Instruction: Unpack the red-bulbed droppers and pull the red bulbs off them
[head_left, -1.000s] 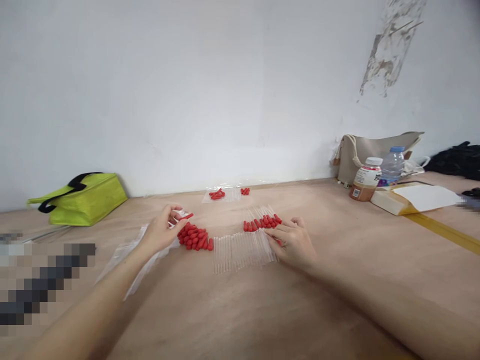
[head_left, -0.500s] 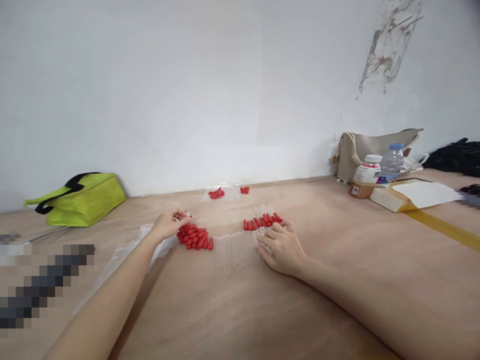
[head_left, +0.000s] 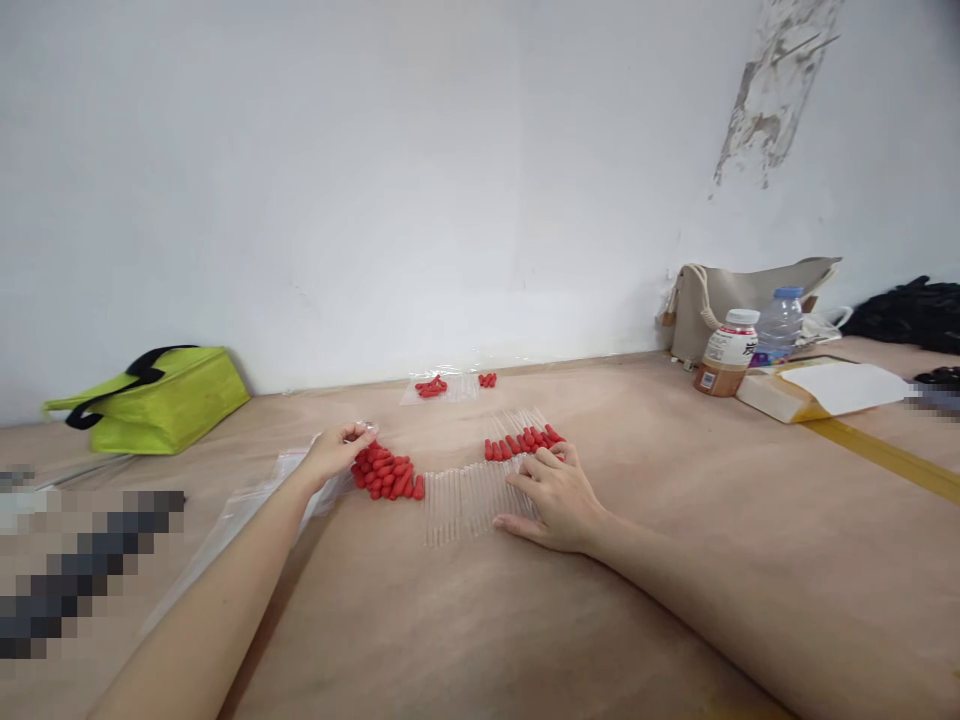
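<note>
My left hand (head_left: 334, 453) pinches a glossy edge of clear plastic bag (head_left: 369, 428) behind a heap of red rubber bulbs (head_left: 386, 473). Right of the heap lies a row of thin clear tubes (head_left: 457, 500), side by side. Over the right end of that row rests my right hand (head_left: 555, 505), its thumb spread away from the curled fingers, no object visibly gripped. Just beyond its fingertips is a row of droppers (head_left: 517, 442), red bulbs toward me and clear stems pointing at the wall. My right fingers hide some tubes and bulbs.
Flat clear bags (head_left: 247, 510) lie under my left forearm. Near the wall is a small bag of red bulbs and tubes (head_left: 442, 387). A lime-green bag (head_left: 169, 400) stands left; a brown drink bottle (head_left: 727, 355), water bottle (head_left: 780, 320) and beige bag (head_left: 694, 310) stand right.
My right thumb has moved left and away from the fingers, over the tubes. The left hand stays by the red heap, slightly shifted. The view has moved a little.
</note>
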